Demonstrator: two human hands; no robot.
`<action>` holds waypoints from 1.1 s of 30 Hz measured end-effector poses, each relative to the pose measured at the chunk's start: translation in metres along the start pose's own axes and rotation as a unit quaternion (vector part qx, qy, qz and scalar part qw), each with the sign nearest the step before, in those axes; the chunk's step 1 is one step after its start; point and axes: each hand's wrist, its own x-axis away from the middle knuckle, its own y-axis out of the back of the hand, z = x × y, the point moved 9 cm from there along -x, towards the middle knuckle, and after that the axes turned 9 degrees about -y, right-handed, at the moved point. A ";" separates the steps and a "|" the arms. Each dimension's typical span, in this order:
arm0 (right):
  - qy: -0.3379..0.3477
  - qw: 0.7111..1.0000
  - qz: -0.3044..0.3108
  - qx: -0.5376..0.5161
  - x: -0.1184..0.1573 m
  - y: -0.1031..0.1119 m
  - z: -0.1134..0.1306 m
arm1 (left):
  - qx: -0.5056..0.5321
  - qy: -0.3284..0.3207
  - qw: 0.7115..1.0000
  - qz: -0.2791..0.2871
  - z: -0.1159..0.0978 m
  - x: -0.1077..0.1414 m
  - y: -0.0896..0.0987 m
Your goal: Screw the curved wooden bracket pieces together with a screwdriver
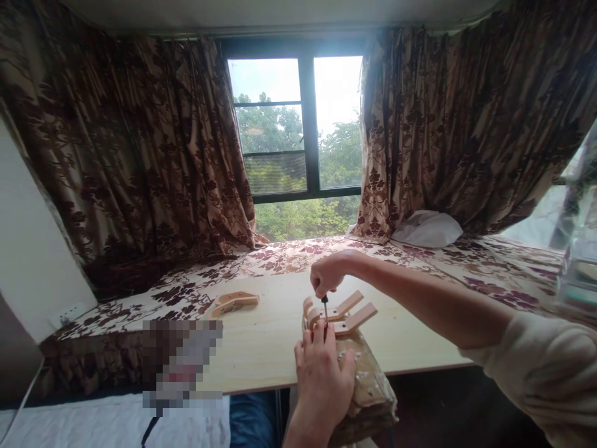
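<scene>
My right hand (330, 274) is closed around the handle of a screwdriver (326, 311), whose shaft points straight down. Its tip meets pale, bent wooden pieces (358, 317) with dark holes in them. From below, my left hand (324, 376) reaches up, its fingertips pressed on the near wooden piece beside the screwdriver tip and its thumb apart. Those fingers partly hide the tip and any screw there. Under the wooden pieces lies a block wrapped in brown tape or plastic (370, 389), at the edge of the light wooden board (261, 348).
Another curved wooden piece (236, 301) lies to the left on the board. Behind it stretches a flower-patterned cloth (289, 256) below a window with matching curtains (186, 155). A white bag (426, 228) rests at the back right. A pixelated patch covers something at the lower left.
</scene>
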 end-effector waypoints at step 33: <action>-0.015 0.998 -0.062 -0.009 -0.001 0.008 0.003 | 0.011 0.001 1.000 -0.001 0.002 0.000 -0.002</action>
